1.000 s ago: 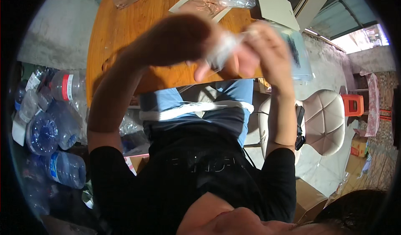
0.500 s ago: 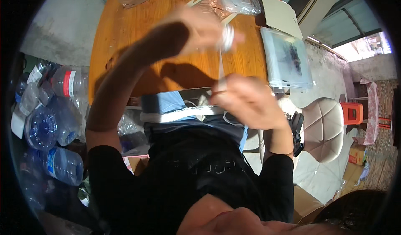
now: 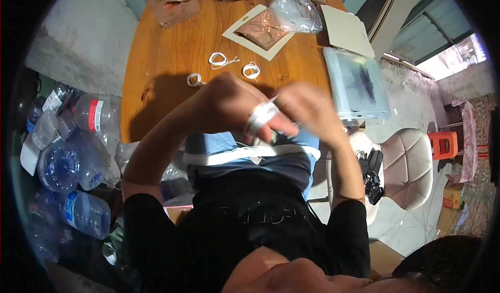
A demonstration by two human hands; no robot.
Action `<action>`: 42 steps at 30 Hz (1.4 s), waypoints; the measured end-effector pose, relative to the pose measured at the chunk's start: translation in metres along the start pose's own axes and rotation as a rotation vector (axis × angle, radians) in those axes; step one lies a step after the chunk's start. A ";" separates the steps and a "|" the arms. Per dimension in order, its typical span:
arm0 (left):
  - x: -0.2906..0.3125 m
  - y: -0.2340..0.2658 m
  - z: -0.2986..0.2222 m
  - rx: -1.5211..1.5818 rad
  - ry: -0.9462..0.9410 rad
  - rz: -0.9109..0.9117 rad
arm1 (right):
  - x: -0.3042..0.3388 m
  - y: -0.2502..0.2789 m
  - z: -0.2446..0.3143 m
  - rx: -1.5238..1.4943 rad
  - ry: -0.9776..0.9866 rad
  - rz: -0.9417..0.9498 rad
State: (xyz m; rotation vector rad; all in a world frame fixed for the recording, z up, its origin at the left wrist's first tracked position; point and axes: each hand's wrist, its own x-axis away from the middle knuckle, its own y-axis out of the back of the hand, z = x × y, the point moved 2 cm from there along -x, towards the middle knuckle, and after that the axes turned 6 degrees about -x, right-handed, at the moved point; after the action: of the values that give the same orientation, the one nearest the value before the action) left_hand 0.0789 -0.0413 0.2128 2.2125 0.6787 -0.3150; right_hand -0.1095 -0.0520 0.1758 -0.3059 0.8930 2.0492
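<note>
Left hand (image 3: 232,100) holds white cord (image 3: 261,116) wound round its fingers; right hand (image 3: 308,108) is just beside, blurred, can't tell its grip. Both sit at the near edge of the wooden table (image 3: 172,48). White band (image 3: 297,149) lies across the lap, maybe the same cord. Finger turns look smooth, packed side by side. Three small coils (image 3: 251,77) lie farther out, tails loose. Cord should be light, limp, tangle-prone, not fragile: pinch the turns together.
</note>
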 end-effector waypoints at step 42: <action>-0.048 -0.023 0.140 -0.922 0.521 0.505 | 0.193 -0.107 -0.096 0.320 -0.457 0.277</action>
State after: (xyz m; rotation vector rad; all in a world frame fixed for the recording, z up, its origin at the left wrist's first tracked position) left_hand 0.0253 -0.1511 0.1263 1.4632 0.3729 0.7223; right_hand -0.1516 0.0409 -0.0425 0.4664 0.9881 2.0555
